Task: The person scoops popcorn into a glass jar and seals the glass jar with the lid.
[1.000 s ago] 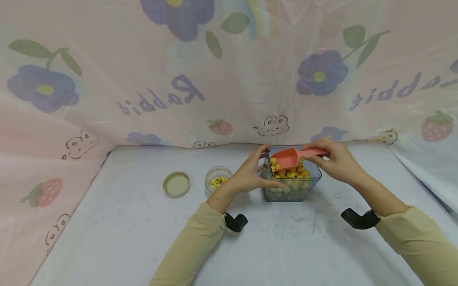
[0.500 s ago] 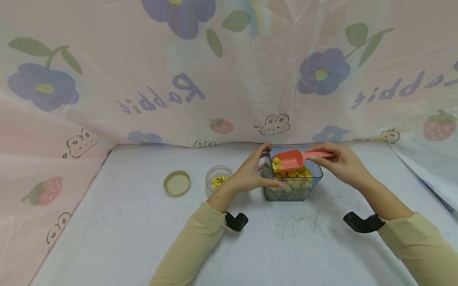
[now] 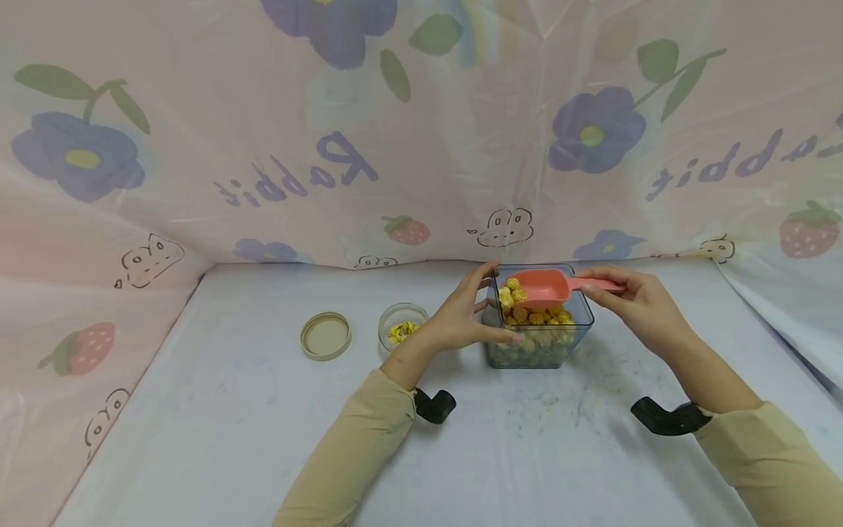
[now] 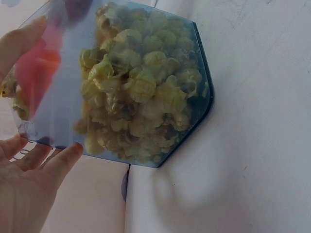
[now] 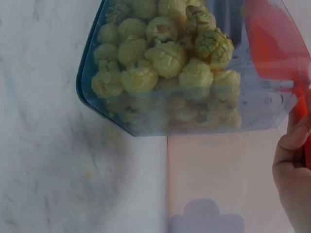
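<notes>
A clear bluish plastic container (image 3: 527,351), partly filled with yellow popcorn (image 5: 146,73), stands toward the back of the table. My left hand (image 3: 454,322) grips its left side, thumb across the front wall and fingers at the side and back, as the left wrist view (image 4: 29,174) also shows. By its handle, my right hand (image 3: 632,304) holds a pink scoop (image 3: 540,287) inside the container's opening. Several popcorn pieces (image 3: 510,294) lie at the scoop's front edge. In the right wrist view the scoop (image 5: 277,43) shows through the container wall.
Left of the container is a small round clear jar (image 3: 388,322) with some popcorn in it, partly behind my left wrist. A round beige lid (image 3: 326,337) lies farther left. A patterned curtain (image 3: 421,168) hangs right behind the table.
My right hand and the scoop have shifted a little to the right, and the scoop now sits flatter with popcorn more visible at its front. My left hand keeps its grip on the container.
</notes>
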Available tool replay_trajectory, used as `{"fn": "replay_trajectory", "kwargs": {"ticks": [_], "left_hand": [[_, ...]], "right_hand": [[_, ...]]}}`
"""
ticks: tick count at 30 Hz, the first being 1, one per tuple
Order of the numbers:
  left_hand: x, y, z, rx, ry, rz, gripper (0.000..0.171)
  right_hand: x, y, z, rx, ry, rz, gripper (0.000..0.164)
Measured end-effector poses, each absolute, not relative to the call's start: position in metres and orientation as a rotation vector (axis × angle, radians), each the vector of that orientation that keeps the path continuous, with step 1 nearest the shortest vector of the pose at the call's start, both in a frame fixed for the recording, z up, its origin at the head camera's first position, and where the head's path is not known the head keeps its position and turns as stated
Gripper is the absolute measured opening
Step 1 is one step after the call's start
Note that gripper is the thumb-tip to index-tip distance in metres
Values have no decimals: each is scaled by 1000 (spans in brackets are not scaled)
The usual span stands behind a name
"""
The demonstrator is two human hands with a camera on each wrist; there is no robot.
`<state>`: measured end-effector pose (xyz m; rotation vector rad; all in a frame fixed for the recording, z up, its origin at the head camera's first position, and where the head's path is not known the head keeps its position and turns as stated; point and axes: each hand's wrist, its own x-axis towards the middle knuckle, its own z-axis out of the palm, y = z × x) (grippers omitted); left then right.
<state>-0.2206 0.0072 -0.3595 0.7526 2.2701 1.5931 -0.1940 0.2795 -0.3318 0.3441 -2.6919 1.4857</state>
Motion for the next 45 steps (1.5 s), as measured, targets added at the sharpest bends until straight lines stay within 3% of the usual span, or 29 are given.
{"fn": "replay_trajectory", "kwargs": {"ticks": [9, 28, 45], "left_hand": [[-219, 5, -359, 730, 2282, 1581, 110], [-213, -12, -352, 710, 2545, 1282, 117], [-210, -53, -350, 603, 2629, 1309, 109]], "right_hand": [[-193, 282, -335, 213, -2690, 1512, 26], [-192, 277, -327, 263, -2615, 1577, 23], [-194, 255, -314, 319, -2620, 1609, 21]]}}
